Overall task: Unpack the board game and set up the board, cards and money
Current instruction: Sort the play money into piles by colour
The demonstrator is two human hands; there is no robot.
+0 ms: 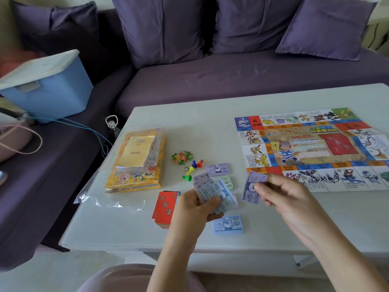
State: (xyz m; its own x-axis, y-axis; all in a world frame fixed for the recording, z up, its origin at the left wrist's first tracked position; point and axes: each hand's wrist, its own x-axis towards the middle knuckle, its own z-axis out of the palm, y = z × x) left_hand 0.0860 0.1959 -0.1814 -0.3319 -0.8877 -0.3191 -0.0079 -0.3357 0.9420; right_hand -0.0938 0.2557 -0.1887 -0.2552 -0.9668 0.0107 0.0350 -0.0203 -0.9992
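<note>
On the white table (200,127), the game board (305,150) lay unfolded at the right, its print upside down. Left of it sat the yellow game box (134,163), partly under a clear bag. A red card deck (165,207) lay beside the left hand (195,209), whose curled fingers gripped fanned banknotes (212,192). The right hand (282,197) pinched one purple "5000" note (251,189). Nearby lay a purple stack (217,169), a green "2000" stack (228,182), a blue "500" stack (228,224), pawns (194,165) and dice (185,169).
</note>
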